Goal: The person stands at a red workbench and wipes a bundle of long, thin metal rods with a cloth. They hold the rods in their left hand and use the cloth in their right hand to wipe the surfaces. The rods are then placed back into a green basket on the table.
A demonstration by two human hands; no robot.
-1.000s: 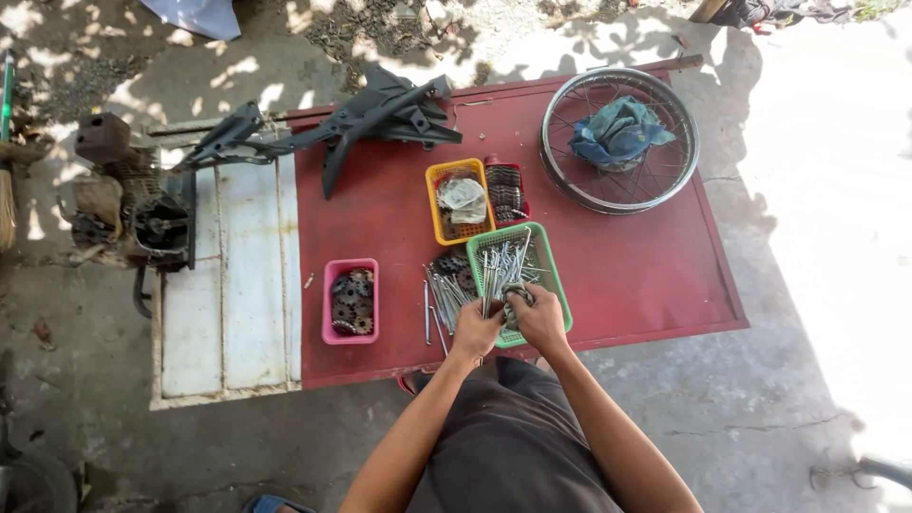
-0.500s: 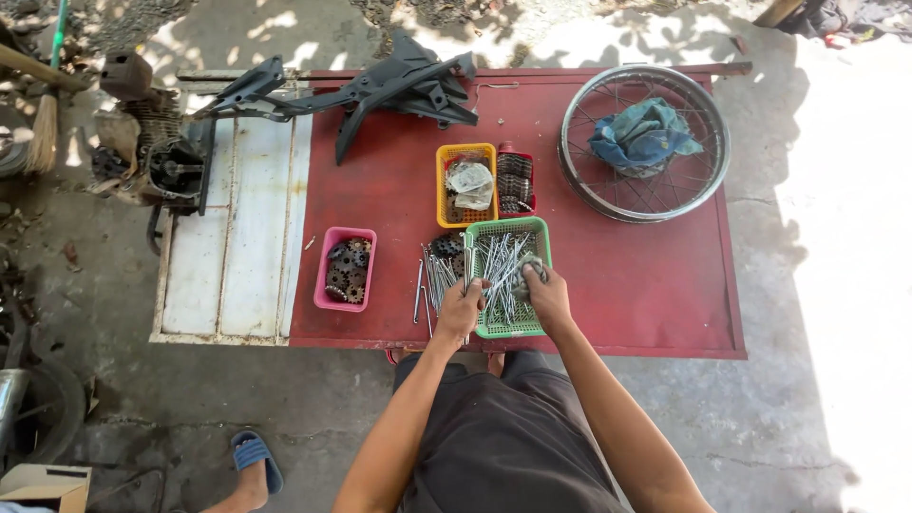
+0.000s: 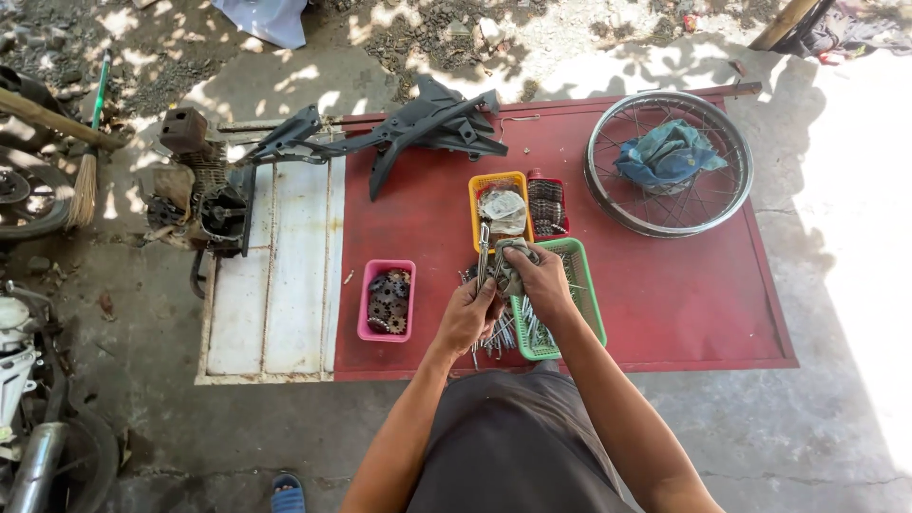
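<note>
My left hand (image 3: 467, 313) grips a thin metal spoke (image 3: 484, 252) that points upward. My right hand (image 3: 543, 278) is closed on a grey rag (image 3: 506, 271) wrapped around the spoke. Both hands hover over the near left corner of a green basket (image 3: 587, 294) holding several loose spokes (image 3: 532, 332). More spokes lie on the red table (image 3: 665, 304) just left of the basket, under my hands.
A pink basket of small sprockets (image 3: 386, 299) sits left of my hands. A yellow basket (image 3: 501, 204) and a small red tray (image 3: 548, 204) stand behind. A spoked wheel rim (image 3: 668, 163) holds a blue cloth. Black frame parts (image 3: 418, 128) and an engine (image 3: 204, 195) lie far left.
My hands have risen from the green basket with a spoke and a rag; earlier they reached down into the loose spokes. The camera view has shifted closer.
</note>
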